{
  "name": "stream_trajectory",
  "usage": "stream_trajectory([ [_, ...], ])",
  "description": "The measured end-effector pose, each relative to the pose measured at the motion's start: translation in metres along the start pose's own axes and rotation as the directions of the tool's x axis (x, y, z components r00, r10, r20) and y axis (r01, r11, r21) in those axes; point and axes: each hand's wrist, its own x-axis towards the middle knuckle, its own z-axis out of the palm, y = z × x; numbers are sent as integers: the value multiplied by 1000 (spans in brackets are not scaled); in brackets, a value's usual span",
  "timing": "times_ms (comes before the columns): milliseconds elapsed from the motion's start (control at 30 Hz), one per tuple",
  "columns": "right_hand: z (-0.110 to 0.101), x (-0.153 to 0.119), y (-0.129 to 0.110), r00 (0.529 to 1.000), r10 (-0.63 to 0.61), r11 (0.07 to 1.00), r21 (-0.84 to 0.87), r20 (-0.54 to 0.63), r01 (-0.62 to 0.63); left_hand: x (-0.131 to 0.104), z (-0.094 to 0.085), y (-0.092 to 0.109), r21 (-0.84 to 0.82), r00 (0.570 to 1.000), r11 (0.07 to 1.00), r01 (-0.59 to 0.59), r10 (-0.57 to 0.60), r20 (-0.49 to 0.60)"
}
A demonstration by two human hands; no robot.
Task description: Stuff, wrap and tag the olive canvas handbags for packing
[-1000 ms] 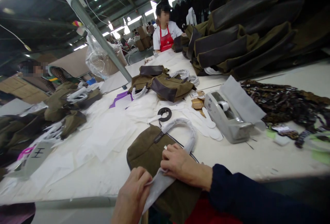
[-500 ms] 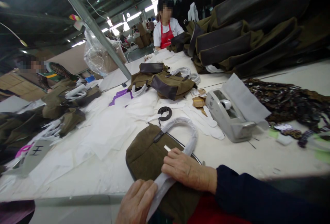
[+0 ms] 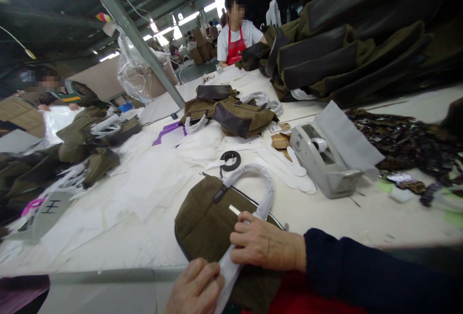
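Observation:
An olive-green bag (image 3: pixel 202 215) with a dark zip edge lies at the near edge of the white table (image 3: pixel 318 222). Its far handle (image 3: pixel 265 179), wrapped in white paper, arches over the top. My right hand (image 3: pixel 265 244) is closed on the white-wrapped near handle (image 3: pixel 228 268), its knuckles over the bag front. Lower down, my left hand (image 3: pixel 197 287) grips the same wrapped strip, fingers curled. A small white label (image 3: pixel 234 209) shows just beyond my right fingers.
A tape dispenser (image 3: pixel 325 159) stands right of a black ring (image 3: pixel 230 160). White sheets (image 3: pixel 144 188) spread left. Bags (image 3: pixel 242 116) lie beyond, with a large pile (image 3: pixel 343 48) at the back right. One person (image 3: pixel 237 44) is across the table, another (image 3: pixel 72 94) at far left.
My hands have shifted slightly right along with the wrapped handle. At far left, the other person's hands now show, holding a clear plastic sheet.

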Motion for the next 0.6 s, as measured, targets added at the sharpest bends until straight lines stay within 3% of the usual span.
stream_trajectory([
  [133, -3, -4, -1, 999, 12, 999, 35, 33, -14, -8, 9, 2, -41, 999, 999, 30, -31, -20],
  [300, -8, -10, -5, 998, -20, 1000, -2, 65, 21, -6, 11, 9, 73, 991, 995, 62, -53, -120],
  [433, -7, -12, -14, 1000, -6, 999, -54, 20, 7, -1, 4, 14, 95, 982, 990, 100, -83, -169],
  [600, 5, -13, -29, 991, 79, 991, -104, -105, -90, 1, 1, 15, -27, 970, 988, 150, -152, -190],
])
